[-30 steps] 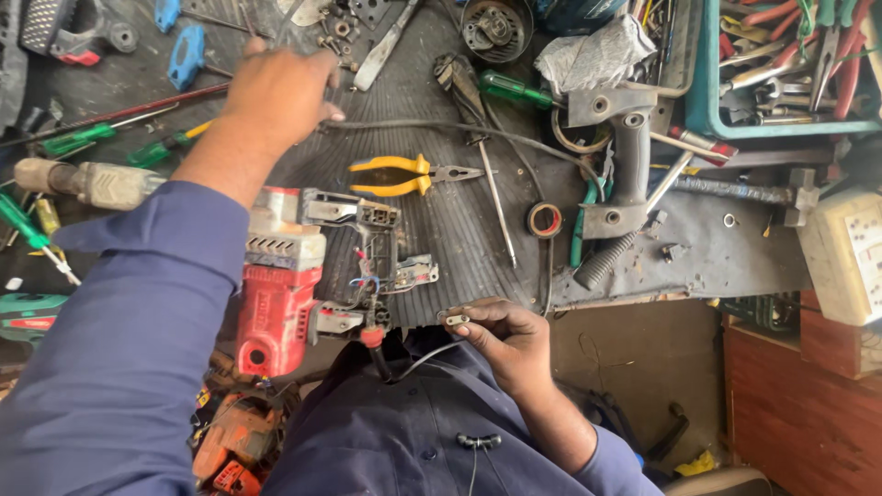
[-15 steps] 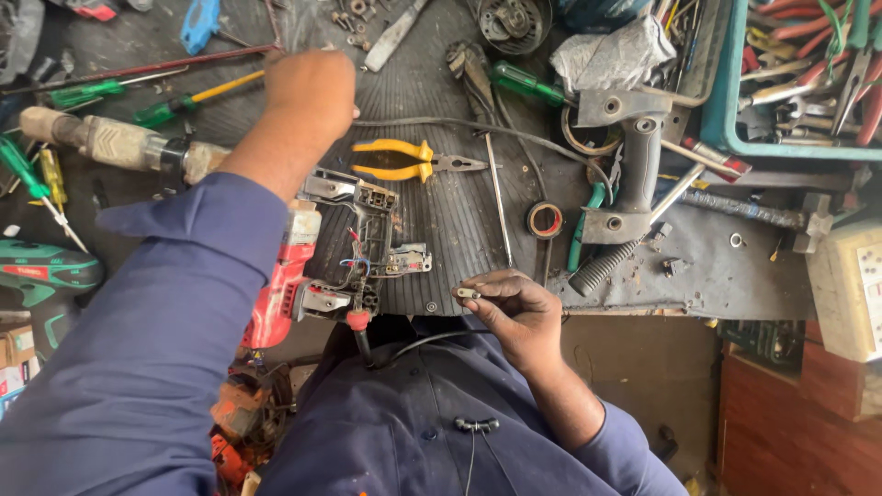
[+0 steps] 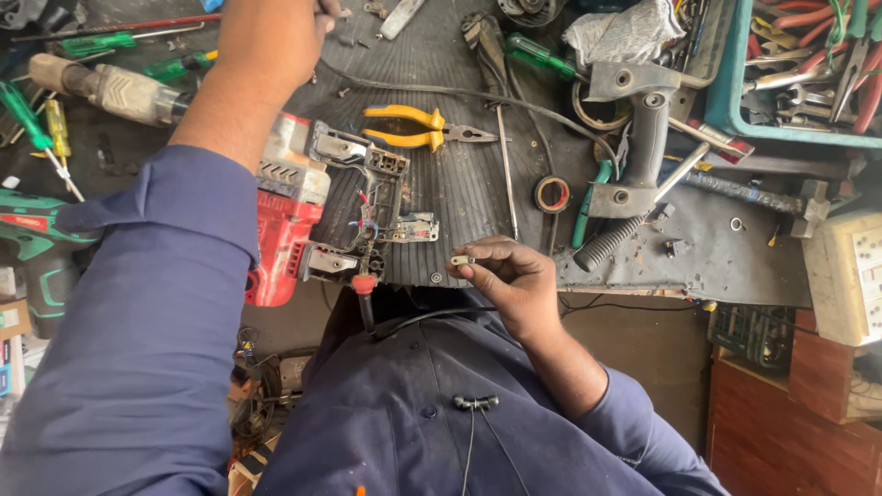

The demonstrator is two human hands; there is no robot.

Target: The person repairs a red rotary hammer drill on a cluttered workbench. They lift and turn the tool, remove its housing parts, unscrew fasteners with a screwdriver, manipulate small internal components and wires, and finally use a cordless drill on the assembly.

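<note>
One red power tool, its handle opened and wires bared, is seen lying on the ribbed mat between both arms. The left hand has been stretched farther up the bench than before; its grip cannot be told. A small metal part is pinched by the right hand, lower than earlier.

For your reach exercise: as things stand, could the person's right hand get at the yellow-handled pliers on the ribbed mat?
Probably yes. The pliers lie in the open just beyond the right hand, with only bare mat between, though its fingers pinch a small metal part.
</note>
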